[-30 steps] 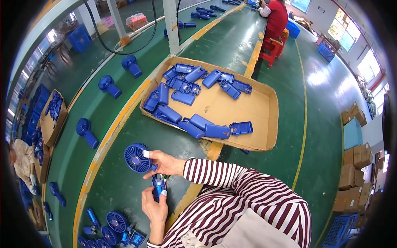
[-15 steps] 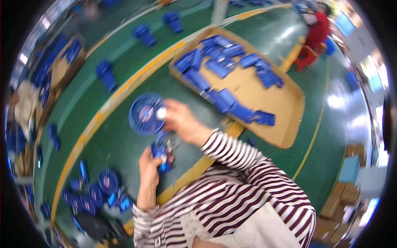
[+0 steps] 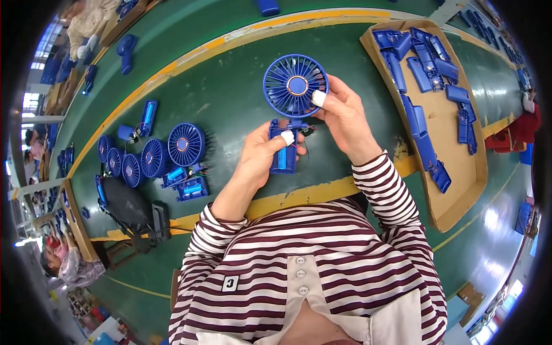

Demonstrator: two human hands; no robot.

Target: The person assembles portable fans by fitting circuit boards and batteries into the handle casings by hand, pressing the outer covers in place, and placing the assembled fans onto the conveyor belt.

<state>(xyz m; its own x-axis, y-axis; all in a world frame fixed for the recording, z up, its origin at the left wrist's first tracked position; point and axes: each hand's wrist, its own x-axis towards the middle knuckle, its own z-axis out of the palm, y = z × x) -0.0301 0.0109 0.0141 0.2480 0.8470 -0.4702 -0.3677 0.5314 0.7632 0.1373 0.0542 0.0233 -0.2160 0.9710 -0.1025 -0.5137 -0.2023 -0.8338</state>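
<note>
My right hand [image 3: 349, 119] grips a round blue fan head [image 3: 287, 95] by its right rim, the thumb in a white finger cover pressed on the grille. Just below it, my left hand [image 3: 257, 154] is closed around an open blue handle shell [image 3: 282, 163] with a light-blue battery inside. The left thumb, also in a white cover, lies across the shell's upper part. The fan's short neck meets the shell's top end; whether it is seated there I cannot tell. Thin wires and a small dark part [image 3: 309, 131] stick out at the shell's right side.
Left on the green bench lie several fan heads [image 3: 186, 144] and open shells with batteries [image 3: 192, 188]. A black mesh-covered object [image 3: 125, 201] stands near the front edge. At right, a cardboard tray [image 3: 457, 198] holds several blue shells. Other people sit along the far left.
My view has turned and steadied, with the tray now further right. The fan head and handle shell, held in the same hands, are now lined up in front of me.
</note>
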